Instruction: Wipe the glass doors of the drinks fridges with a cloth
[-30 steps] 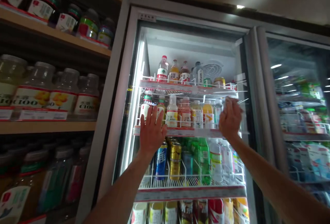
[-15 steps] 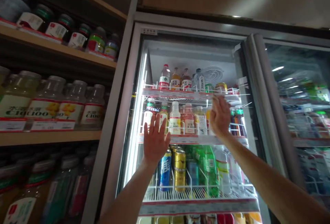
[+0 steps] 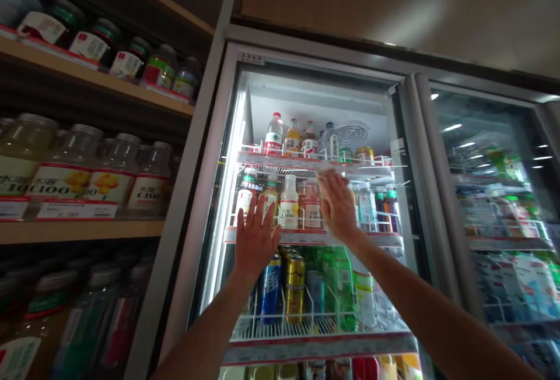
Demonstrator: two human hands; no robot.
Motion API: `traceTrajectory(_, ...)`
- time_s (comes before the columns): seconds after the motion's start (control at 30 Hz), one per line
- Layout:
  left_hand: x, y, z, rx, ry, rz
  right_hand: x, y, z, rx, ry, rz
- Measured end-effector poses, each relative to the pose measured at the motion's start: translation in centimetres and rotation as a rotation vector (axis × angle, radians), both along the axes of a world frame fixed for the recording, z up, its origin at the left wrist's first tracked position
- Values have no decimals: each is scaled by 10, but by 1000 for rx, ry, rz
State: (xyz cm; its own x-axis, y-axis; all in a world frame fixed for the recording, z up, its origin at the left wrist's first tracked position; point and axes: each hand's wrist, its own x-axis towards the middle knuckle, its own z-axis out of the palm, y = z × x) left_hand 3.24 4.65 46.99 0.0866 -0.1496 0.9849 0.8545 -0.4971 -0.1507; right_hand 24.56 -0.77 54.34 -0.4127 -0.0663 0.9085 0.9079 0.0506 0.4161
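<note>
My left hand [image 3: 255, 239] is raised with its fingers stretched out and spread, flat against the glass door [image 3: 301, 129] of a lit drinks fridge. Behind it stand bottles on the second shelf [image 3: 376, 239]. My right hand [image 3: 338, 206] is also open and flat on the glass, higher and to the right, in front of the orange and white bottles [image 3: 289, 202]. Neither hand holds anything. Cans [image 3: 296, 280] and green bottles [image 3: 345, 281] fill the shelf below my hands.
A wooden shelving unit [image 3: 83, 231] on the left carries large clear jars with yellow labels and smaller jars above. A second glass-door fridge [image 3: 494, 205] with drinks stands to the right. The top fridge shelf [image 3: 306, 164] holds several bottles beside a round fan grille.
My right hand has slid left across the glass, from the door's right side toward its middle. My left hand has stayed in nearly the same spot.
</note>
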Motion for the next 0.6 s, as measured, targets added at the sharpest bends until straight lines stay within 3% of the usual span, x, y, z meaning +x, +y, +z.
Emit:
traceTrajectory(0.07,-3,0,2,-3,15,-7,-17,2,-9,-112,-196,-31)
traceTrajectory(0.13,-11,0,6,-6,40,-8,-20,0,-9,-130,-218,-42)
traceTrajectory(0.27,-37,7,16,-48,-76,36,-1,-3,13,70,169,26)
traceTrajectory(0.33,-48,13,19,-61,-148,57,-4,0,14,83,209,45)
traceTrajectory(0.5,-56,24,16,-16,-141,68,-48,3,-21,-200,-333,16)
traceTrajectory(0.6,-54,24,15,0,-137,66,-51,-1,-14,-261,-499,-5)
